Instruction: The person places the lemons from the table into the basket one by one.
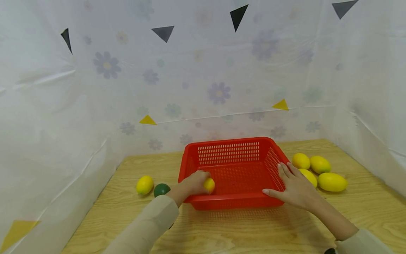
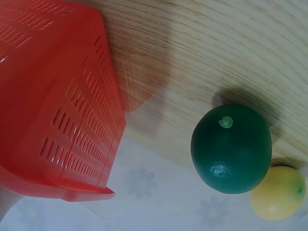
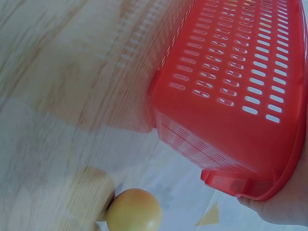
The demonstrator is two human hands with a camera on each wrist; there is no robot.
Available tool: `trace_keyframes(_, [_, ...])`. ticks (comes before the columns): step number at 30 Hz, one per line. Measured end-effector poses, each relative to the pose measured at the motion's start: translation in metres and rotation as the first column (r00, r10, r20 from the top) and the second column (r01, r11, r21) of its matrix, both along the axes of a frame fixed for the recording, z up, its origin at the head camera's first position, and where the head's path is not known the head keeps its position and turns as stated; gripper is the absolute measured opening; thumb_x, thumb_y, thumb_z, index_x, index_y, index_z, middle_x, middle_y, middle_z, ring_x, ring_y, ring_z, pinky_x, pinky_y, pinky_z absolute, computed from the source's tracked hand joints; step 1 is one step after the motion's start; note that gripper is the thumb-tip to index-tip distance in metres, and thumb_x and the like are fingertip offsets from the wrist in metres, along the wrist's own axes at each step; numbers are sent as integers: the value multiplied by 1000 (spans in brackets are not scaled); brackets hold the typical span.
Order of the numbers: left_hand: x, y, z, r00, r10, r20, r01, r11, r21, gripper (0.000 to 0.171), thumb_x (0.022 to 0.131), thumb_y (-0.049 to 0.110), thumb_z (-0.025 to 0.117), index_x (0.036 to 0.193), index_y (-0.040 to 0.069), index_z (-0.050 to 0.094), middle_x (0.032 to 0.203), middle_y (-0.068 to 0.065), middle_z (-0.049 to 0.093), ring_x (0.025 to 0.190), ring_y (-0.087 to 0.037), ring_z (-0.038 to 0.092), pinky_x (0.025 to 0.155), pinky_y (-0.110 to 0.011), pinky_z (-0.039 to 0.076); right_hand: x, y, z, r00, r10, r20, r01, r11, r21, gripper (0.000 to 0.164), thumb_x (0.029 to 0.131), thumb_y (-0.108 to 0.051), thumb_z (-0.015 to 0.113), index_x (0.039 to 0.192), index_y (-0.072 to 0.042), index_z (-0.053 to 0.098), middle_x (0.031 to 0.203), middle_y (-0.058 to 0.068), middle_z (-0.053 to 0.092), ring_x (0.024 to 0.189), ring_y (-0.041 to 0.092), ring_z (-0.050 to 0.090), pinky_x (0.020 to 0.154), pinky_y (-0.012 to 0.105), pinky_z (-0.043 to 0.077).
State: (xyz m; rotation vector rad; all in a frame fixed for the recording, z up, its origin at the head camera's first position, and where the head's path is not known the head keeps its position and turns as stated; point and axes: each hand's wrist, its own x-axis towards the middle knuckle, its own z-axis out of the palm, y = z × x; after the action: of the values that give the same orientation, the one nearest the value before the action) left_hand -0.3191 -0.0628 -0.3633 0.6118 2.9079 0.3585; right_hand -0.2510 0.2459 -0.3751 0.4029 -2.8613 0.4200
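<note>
A red slotted plastic basket (image 1: 234, 197) stands in the middle of the wooden table. My left hand (image 1: 197, 181) reaches over its front left corner, fingers curled around a lemon (image 1: 209, 185) low inside the rim; much of the lemon is hidden by the hand. My right hand (image 1: 296, 187) rests on the front right corner, fingers fairly straight over the side rim and thumb along the front rim. Left of the basket sit a dark green round fruit (image 2: 231, 149) with a pale stem nub and another lemon (image 1: 145, 185), close together.
Right of the basket lies a group of several yellow lemons (image 1: 332, 182), one partly behind my right hand. A pale flowered plastic sheet (image 1: 196, 88) hangs behind the table and along both sides. The wooden table (image 1: 222, 233) extends in front of the basket.
</note>
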Motion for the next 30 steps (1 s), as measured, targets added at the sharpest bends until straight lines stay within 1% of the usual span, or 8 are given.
trace_keyframes(6, [1, 0, -1, 1000, 7, 17, -7, 1000, -2, 49, 76, 22, 76, 119, 7, 58, 101, -4, 62, 87, -17, 53, 86, -34, 50, 0, 0, 0, 1000, 1, -6, -1, 1000, 5, 100, 81, -63, 54, 140, 12, 25, 146, 33, 24, 135, 51, 17, 106, 64, 18])
trace_keyframes(8, [3, 0, 0, 1000, 15, 12, -15, 1000, 5, 51, 77, 26, 75, 121, 7, 57, 104, -5, 63, 88, -18, 54, 87, -35, 50, -1, 0, 0, 1000, 1, -9, -1, 1000, 8, 100, 81, -63, 54, 140, 12, 25, 145, 33, 25, 135, 51, 18, 106, 64, 18])
trace_keyframes(14, [7, -4, 6, 998, -6, -65, 6, 1000, 11, 57, 81, 36, 70, 126, 4, 55, 116, -11, 64, 99, -21, 59, 91, -38, 51, -1, 0, -1, 1000, -6, -21, 6, 1000, 23, 100, 81, -64, 54, 140, 12, 27, 145, 33, 26, 135, 50, 19, 105, 64, 20])
trace_keyframes(20, [11, -11, 15, 987, -7, -163, 18, 998, 61, 52, 86, 33, 65, 127, 3, 53, 125, -13, 60, 114, -27, 56, 96, -42, 48, -2, 0, -2, 1000, -12, -23, 12, 1000, 29, 100, 81, -64, 53, 140, 12, 27, 145, 33, 27, 134, 50, 20, 104, 64, 21])
trace_keyframes(23, [15, -17, 18, 975, -16, -220, 36, 995, 89, 49, 87, 31, 64, 126, 4, 54, 127, -13, 58, 119, -30, 52, 100, -45, 44, -2, 0, -2, 1000, -13, -21, 14, 1000, 28, 100, 81, -64, 53, 140, 11, 27, 145, 33, 27, 134, 51, 20, 105, 64, 21])
trace_keyframes(25, [17, -21, 20, 961, -20, -275, 49, 994, 96, 46, 87, 30, 63, 125, 4, 56, 127, -14, 58, 118, -31, 52, 100, -46, 44, -2, 0, -2, 1000, -14, -18, 14, 999, 29, 100, 81, -64, 53, 140, 11, 27, 145, 33, 26, 134, 51, 20, 105, 64, 21])
trace_keyframes(27, [18, -24, 20, 942, -16, -335, 53, 993, 103, 45, 87, 31, 63, 123, 4, 57, 125, -14, 58, 116, -31, 53, 98, -46, 45, -2, 0, -2, 1000, -14, -16, 14, 999, 29, 100, 81, -64, 53, 140, 11, 26, 145, 33, 26, 134, 51, 20, 105, 64, 21])
trace_keyframes(30, [20, -30, 19, 905, 2, -425, 52, 992, 116, 45, 86, 31, 65, 120, 2, 59, 121, -14, 60, 112, -31, 55, 96, -45, 47, -2, 0, -2, 1000, -14, -16, 15, 999, 33, 100, 81, -65, 53, 140, 12, 26, 145, 33, 26, 134, 51, 20, 105, 64, 21])
